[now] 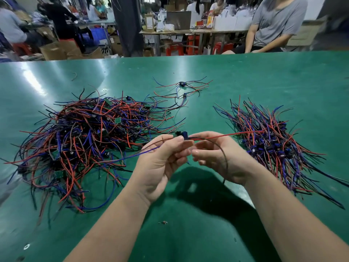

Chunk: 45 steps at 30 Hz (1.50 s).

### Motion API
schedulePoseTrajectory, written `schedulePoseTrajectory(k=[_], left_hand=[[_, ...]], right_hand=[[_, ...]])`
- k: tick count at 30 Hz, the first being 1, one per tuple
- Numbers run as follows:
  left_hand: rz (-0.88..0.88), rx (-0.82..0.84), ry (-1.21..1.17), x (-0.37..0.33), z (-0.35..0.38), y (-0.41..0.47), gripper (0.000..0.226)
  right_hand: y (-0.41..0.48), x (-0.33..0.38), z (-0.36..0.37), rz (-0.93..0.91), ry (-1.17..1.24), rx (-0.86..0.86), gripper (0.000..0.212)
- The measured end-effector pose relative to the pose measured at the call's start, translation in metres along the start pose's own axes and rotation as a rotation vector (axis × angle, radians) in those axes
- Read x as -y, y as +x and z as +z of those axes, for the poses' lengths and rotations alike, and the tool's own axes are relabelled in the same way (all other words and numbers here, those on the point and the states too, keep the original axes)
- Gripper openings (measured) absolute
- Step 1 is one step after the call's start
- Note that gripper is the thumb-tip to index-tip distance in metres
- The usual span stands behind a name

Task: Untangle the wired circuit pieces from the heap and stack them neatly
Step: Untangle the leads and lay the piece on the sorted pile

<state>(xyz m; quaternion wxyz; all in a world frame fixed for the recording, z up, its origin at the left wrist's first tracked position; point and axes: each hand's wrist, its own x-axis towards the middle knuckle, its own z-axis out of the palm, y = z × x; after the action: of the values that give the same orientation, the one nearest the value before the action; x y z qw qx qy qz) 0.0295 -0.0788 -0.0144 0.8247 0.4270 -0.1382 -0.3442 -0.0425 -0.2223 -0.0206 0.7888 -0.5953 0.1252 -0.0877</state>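
A tiny brown scrap [163, 222] lies on the glossy green table top [188, 242], on the wearer's side of the small blue-and-black wired circuit piece [182, 136]. The left hand [160, 163] pinches that piece between thumb and forefinger, lifted off the table. The right hand [222, 157] sits just right of the piece with its fingers curled and the forefinger tip at the wire roots. Whether it truly grips them I cannot tell.

The piece's long axis runs left to right. Its blue lead [132, 156] trails left, a red lead [226, 134] reaches right, and a black lead [226, 163] loops across the right palm.

Right of the piece lies the combed stack of red, blue and black wired pieces [273, 146], its wires slanting far-left to near-right. The red lead's tip meets its edge, so the right hand is the nearer one for the set-down.

Left of the piece sprawls the tangled heap of red, blue and black wired boards [85, 138]. Beyond the piece lie a few loose wired pieces [182, 87], and farther still a person in a grey T-shirt [275, 21] sits past the table's far edge. No brand, label or writing is legible.
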Motion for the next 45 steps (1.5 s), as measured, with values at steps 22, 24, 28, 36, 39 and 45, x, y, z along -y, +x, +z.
schedulePoseTrajectory(k=[22,24,28,36,39,45], left_hand=[[0.164,-0.027,0.597,0.022,-0.007,0.002,0.027],[0.133,-0.033,0.603,0.025,-0.008,0.003,0.014],[-0.039,0.026,0.474,0.02,-0.007,0.002,0.019],[-0.108,0.079,0.525,0.02,-0.007,-0.001,0.001],[-0.106,0.077,0.541,0.021,-0.008,0.0,0.003],[-0.032,0.062,0.68,0.023,-0.012,0.003,0.009]], right_hand=[[0.003,-0.006,0.009,-0.203,-0.155,-0.235,0.019],[0.004,-0.008,0.007,-0.186,-0.184,-0.235,0.021],[0.0,0.001,-0.003,-0.147,-0.188,-0.149,0.01],[-0.007,0.025,-0.028,-0.216,-0.132,-0.239,0.004],[-0.007,0.03,-0.038,-0.242,-0.043,-0.32,0.009],[-0.008,0.033,-0.042,-0.257,-0.019,-0.323,0.015]])
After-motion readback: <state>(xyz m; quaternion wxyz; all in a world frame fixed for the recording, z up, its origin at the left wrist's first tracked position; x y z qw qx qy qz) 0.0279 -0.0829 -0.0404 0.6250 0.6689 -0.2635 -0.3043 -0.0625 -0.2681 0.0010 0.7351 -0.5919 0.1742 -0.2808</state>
